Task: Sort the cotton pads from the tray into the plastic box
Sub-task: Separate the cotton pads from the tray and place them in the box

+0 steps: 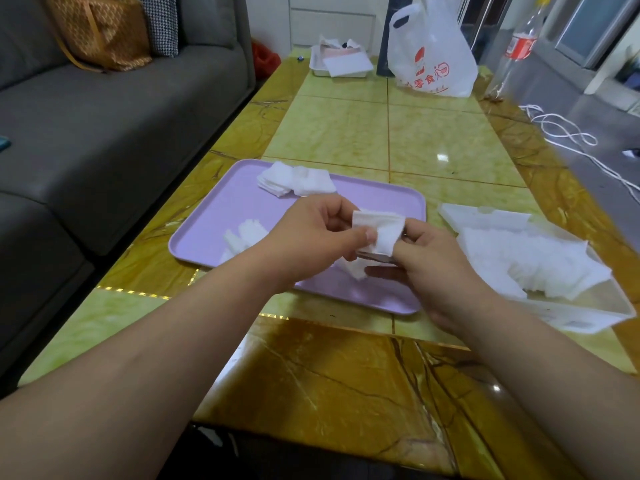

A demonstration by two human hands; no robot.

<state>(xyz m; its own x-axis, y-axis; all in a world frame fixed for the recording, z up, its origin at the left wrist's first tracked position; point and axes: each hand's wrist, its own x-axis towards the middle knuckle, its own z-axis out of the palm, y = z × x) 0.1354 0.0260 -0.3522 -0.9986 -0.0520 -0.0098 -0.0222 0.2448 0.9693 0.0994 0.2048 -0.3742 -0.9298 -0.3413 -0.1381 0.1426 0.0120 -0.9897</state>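
A lilac tray (221, 216) lies on the table in front of me. A heap of white cotton pads (296, 180) sits at its far edge, and looser pads (242, 235) lie near its left middle. Above the tray, my left hand (311, 237) and my right hand (433, 268) both pinch one small stack of cotton pads (384, 230), held upright between them. To the right stands the clear plastic box (609, 299), with many white pads (526, 261) piled inside.
A grey sofa (104, 133) runs along the table's left side. At the far end stand a white plastic bag (433, 53), a white dish with papers (341, 60), a dark flask and a clear bottle (516, 50). A white cable (568, 133) trails off the right.
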